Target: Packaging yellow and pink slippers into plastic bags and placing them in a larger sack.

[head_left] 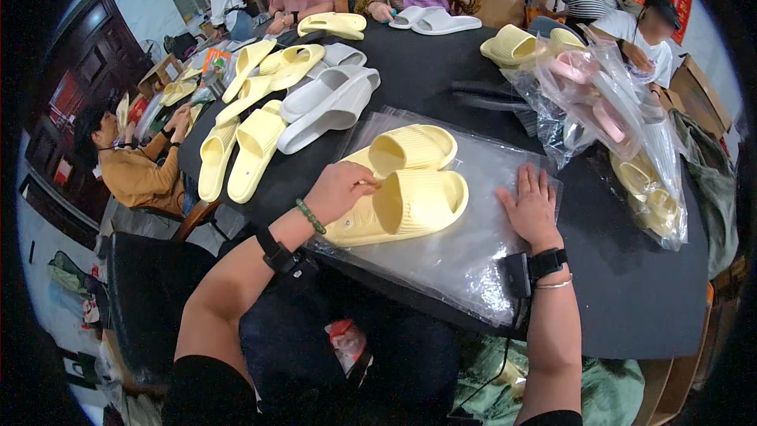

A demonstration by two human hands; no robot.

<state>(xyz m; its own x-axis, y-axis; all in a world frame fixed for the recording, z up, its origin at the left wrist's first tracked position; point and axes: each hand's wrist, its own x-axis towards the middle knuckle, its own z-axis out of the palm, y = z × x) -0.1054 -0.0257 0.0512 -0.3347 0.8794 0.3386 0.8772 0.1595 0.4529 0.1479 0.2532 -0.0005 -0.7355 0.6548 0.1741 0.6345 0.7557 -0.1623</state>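
A pair of pale yellow ribbed slide slippers (428,203) lies side by side, toes to the right, on a stack of clear plastic bags (465,268). My left hand (344,192) is closed, its fingertips pinching where the two straps meet. Part of the farther slipper is hidden behind that hand. Flat on the right part of the bags rests my right hand (531,209), fingers spread and holding nothing.
Loose yellow slippers (259,142) and grey slippers (335,106) lie to the left on the black table (631,300). Bagged slippers (611,114) are heaped at the right. Several people sit or stand around the table, one near white slippers (445,22) at the far edge.
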